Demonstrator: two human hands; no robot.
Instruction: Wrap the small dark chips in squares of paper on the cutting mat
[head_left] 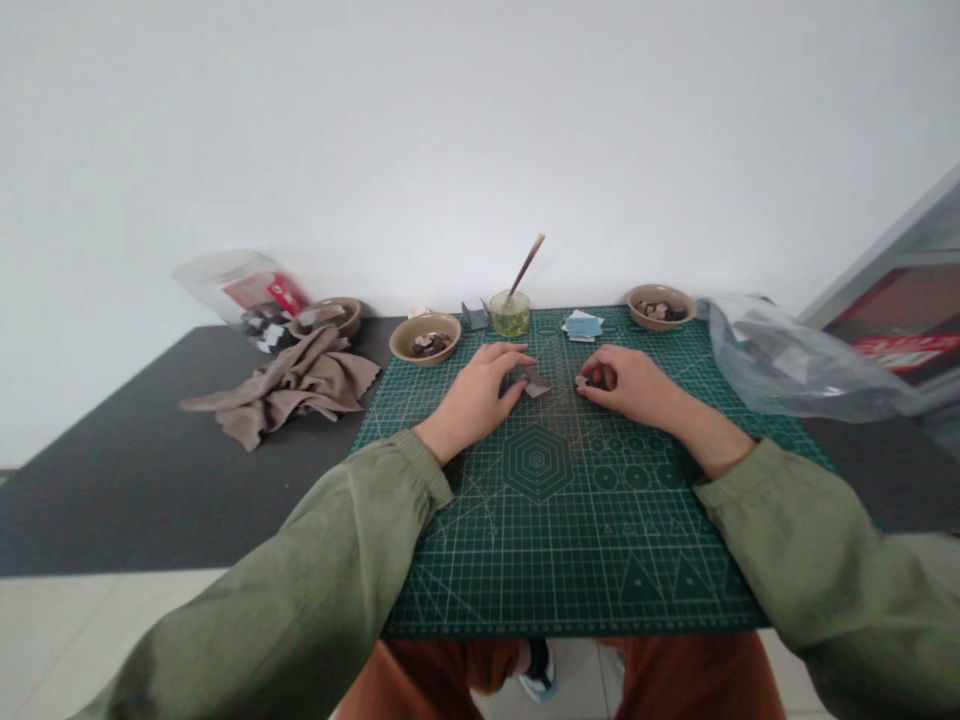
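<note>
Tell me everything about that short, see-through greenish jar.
The round, see-through greenish jar looks like glass or clear plastic, more yellow-green lower down. It stands upright on the far part of the green, gridded mat. A slim brown stick with a pale top rises from it, leaning right. I can't tell whether the grey card beside it touches it.

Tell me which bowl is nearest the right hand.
The bowl at the mat's far right corner; the other two sit left of the left hand.
</note>
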